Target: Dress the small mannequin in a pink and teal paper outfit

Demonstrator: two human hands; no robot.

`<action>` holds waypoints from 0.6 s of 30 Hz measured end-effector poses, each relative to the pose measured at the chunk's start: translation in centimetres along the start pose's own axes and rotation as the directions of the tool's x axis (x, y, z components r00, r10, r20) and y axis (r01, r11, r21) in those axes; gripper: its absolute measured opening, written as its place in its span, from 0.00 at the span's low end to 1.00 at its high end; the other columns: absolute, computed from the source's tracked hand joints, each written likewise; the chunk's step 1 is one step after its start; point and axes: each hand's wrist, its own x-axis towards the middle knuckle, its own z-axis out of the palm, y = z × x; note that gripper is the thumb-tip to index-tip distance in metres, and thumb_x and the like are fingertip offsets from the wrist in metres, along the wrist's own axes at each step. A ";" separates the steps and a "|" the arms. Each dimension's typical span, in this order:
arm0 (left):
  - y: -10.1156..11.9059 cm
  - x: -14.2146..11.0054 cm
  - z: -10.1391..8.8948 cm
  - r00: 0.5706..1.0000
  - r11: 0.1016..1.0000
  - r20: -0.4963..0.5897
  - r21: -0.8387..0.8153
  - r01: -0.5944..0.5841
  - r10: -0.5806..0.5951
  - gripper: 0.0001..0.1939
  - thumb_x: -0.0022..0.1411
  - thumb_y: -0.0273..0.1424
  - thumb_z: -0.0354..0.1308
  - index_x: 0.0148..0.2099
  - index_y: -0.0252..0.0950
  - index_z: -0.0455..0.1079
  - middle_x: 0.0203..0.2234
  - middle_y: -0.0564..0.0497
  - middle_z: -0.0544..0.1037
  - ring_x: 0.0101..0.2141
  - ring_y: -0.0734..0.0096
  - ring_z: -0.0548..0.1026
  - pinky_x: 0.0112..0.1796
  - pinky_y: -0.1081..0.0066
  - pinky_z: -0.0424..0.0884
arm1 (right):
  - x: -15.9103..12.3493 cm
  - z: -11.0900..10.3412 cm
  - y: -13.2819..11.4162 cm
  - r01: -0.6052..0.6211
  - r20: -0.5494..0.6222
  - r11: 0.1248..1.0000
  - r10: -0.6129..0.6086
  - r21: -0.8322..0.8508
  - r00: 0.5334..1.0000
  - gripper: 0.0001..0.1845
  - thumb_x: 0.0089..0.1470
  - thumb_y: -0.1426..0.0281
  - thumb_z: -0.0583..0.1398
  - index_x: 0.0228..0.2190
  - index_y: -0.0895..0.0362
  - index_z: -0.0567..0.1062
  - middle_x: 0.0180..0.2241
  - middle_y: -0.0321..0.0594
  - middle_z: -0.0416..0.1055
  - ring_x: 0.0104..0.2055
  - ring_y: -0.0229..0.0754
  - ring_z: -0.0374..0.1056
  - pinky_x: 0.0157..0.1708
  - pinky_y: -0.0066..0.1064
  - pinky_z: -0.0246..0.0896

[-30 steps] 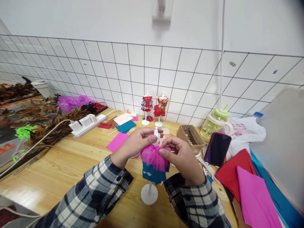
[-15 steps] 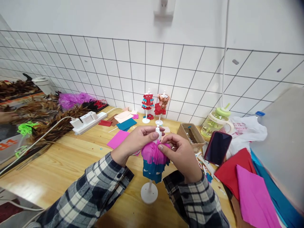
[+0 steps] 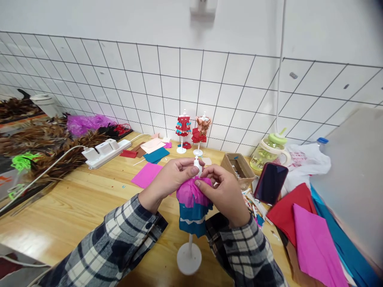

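A small white dress form (image 3: 189, 258) stands on a round base at the table's near middle, wearing a paper dress with a gathered pink top (image 3: 189, 194) and a blue tiered skirt (image 3: 193, 225). My left hand (image 3: 179, 173) is closed around the form's white upper part, thumb in front. At the dress's upper edge, my right hand (image 3: 223, 187) pinches the pink paper between thumb and fingers. Behind my hands, two more dress forms stand by the wall: one in a red dress (image 3: 183, 126) with blue trim, the other in a peach, brown and red dress (image 3: 202, 129).
Paper sheets, including a pink one (image 3: 146, 175) and a blue one (image 3: 156, 155), lie on the wooden table. A power strip (image 3: 108, 153) and brown feathers sit left. On the right are a cardboard box (image 3: 239, 169), phone (image 3: 271, 183), drink bottle (image 3: 266, 153) and folded pink paper (image 3: 317, 243).
The camera view has shifted slightly. The dress form's base and skirt now appear lower, with the form tilted a little differently. Both hands keep their grips near the pink top.
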 end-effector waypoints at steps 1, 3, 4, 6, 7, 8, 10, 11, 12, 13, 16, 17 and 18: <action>0.0 -0.1 0.1 1.000 1.000 0.008 -0.006 0.000 0.000 0.34 0.50 0.55 0.63 0.49 0.33 0.76 0.39 0.45 0.82 0.43 0.56 0.77 0.44 0.66 0.71 | 0.0 -0.1 0.0 0.001 0.018 1.000 -0.001 0.022 1.000 0.09 0.47 0.67 0.65 0.31 0.55 0.70 0.25 0.32 0.67 0.23 0.33 0.58 0.21 0.25 0.50; 0.0 -0.3 0.3 1.000 1.000 0.026 -0.016 0.008 -0.007 0.33 0.52 0.53 0.62 0.51 0.33 0.74 0.39 0.46 0.81 0.42 0.58 0.78 0.42 0.67 0.71 | 0.1 -0.3 0.1 0.005 0.047 0.998 -0.008 0.065 0.999 0.12 0.46 0.67 0.65 0.32 0.55 0.69 0.26 0.32 0.68 0.24 0.33 0.60 0.22 0.25 0.52; 0.0 -0.3 0.2 0.999 1.000 0.032 -0.016 0.013 -0.012 0.33 0.52 0.53 0.62 0.52 0.34 0.74 0.40 0.45 0.81 0.41 0.58 0.78 0.41 0.68 0.72 | 0.1 -0.3 0.2 0.007 0.054 0.997 -0.011 0.077 0.998 0.12 0.46 0.67 0.65 0.33 0.55 0.69 0.26 0.32 0.68 0.25 0.34 0.61 0.22 0.25 0.53; 0.0 -0.4 -0.1 0.998 1.000 0.056 -0.006 0.022 -0.022 0.35 0.52 0.53 0.63 0.54 0.35 0.72 0.42 0.45 0.80 0.41 0.59 0.77 0.40 0.68 0.72 | 0.3 -0.2 0.3 0.013 0.045 0.996 -0.017 0.086 0.999 0.12 0.47 0.67 0.65 0.34 0.55 0.69 0.25 0.31 0.68 0.24 0.34 0.61 0.23 0.25 0.54; 0.0 -0.4 -0.4 0.997 1.000 0.078 0.000 0.024 -0.024 0.35 0.51 0.52 0.63 0.55 0.35 0.71 0.43 0.44 0.80 0.42 0.59 0.77 0.40 0.68 0.72 | 0.4 -0.1 0.4 0.020 0.034 0.996 -0.023 0.087 0.999 0.12 0.47 0.67 0.65 0.34 0.55 0.69 0.25 0.31 0.67 0.24 0.33 0.61 0.23 0.25 0.55; -0.1 -0.4 -0.6 0.995 0.999 0.099 0.006 0.033 -0.034 0.36 0.50 0.51 0.65 0.56 0.36 0.70 0.45 0.44 0.79 0.43 0.59 0.77 0.41 0.68 0.72 | 0.5 0.1 0.5 0.028 0.026 0.996 -0.030 0.085 0.999 0.11 0.47 0.67 0.65 0.33 0.55 0.70 0.25 0.31 0.67 0.24 0.33 0.60 0.23 0.25 0.55; -0.3 -0.4 -1.0 0.993 0.997 0.097 0.010 0.072 -0.072 0.36 0.49 0.46 0.68 0.58 0.37 0.68 0.48 0.43 0.77 0.45 0.59 0.76 0.42 0.67 0.72 | 0.7 0.2 0.7 0.045 0.019 0.996 -0.047 0.081 0.999 0.11 0.47 0.67 0.65 0.33 0.55 0.71 0.25 0.31 0.67 0.23 0.33 0.60 0.23 0.25 0.55; -0.3 -0.4 -1.2 0.993 0.996 0.078 0.004 0.090 -0.090 0.36 0.49 0.44 0.69 0.59 0.37 0.67 0.49 0.43 0.76 0.46 0.59 0.75 0.43 0.67 0.72 | 0.9 0.2 0.8 0.050 0.024 0.996 -0.052 0.079 0.998 0.11 0.47 0.67 0.65 0.33 0.56 0.71 0.25 0.31 0.68 0.23 0.32 0.60 0.23 0.25 0.55; -0.4 -0.4 -1.3 0.993 0.994 0.061 -0.007 0.105 -0.104 0.36 0.49 0.42 0.69 0.59 0.37 0.67 0.49 0.43 0.76 0.47 0.59 0.75 0.44 0.67 0.72 | 0.9 0.2 0.9 0.051 0.034 0.996 -0.054 0.074 0.998 0.10 0.47 0.67 0.65 0.33 0.56 0.72 0.26 0.32 0.69 0.23 0.32 0.59 0.23 0.25 0.55; -0.5 -0.4 -1.4 0.992 0.993 0.058 -0.020 0.113 -0.112 0.34 0.50 0.41 0.68 0.59 0.37 0.67 0.50 0.43 0.76 0.47 0.60 0.75 0.44 0.67 0.72 | 1.0 0.1 1.0 0.048 0.046 0.997 -0.051 0.062 0.998 0.10 0.48 0.67 0.65 0.33 0.56 0.73 0.26 0.32 0.70 0.23 0.32 0.59 0.23 0.25 0.56; -0.5 -0.2 -1.5 0.989 0.995 0.111 -0.028 0.099 -0.096 0.31 0.53 0.41 0.66 0.58 0.37 0.68 0.48 0.43 0.77 0.47 0.59 0.76 0.46 0.65 0.72 | 1.1 -0.3 1.1 0.017 0.064 1.000 -0.016 -0.016 0.998 0.09 0.48 0.67 0.65 0.33 0.57 0.76 0.27 0.34 0.72 0.24 0.33 0.60 0.25 0.26 0.57; -0.4 -0.2 -1.5 0.989 0.996 0.113 -0.011 0.094 -0.092 0.31 0.54 0.42 0.66 0.58 0.37 0.68 0.48 0.43 0.78 0.46 0.59 0.76 0.47 0.64 0.72 | 1.0 -0.4 1.1 0.006 0.059 0.999 -0.003 -0.047 0.998 0.09 0.48 0.67 0.65 0.33 0.57 0.77 0.26 0.34 0.73 0.25 0.34 0.61 0.26 0.26 0.57; -0.3 -0.1 -1.5 0.991 0.996 0.102 0.012 0.087 -0.088 0.31 0.54 0.42 0.65 0.58 0.37 0.68 0.47 0.43 0.78 0.46 0.58 0.77 0.47 0.63 0.72 | 1.0 -0.5 1.1 -0.001 0.055 0.997 0.005 -0.075 0.998 0.09 0.48 0.67 0.65 0.33 0.57 0.78 0.27 0.35 0.73 0.26 0.35 0.63 0.27 0.27 0.57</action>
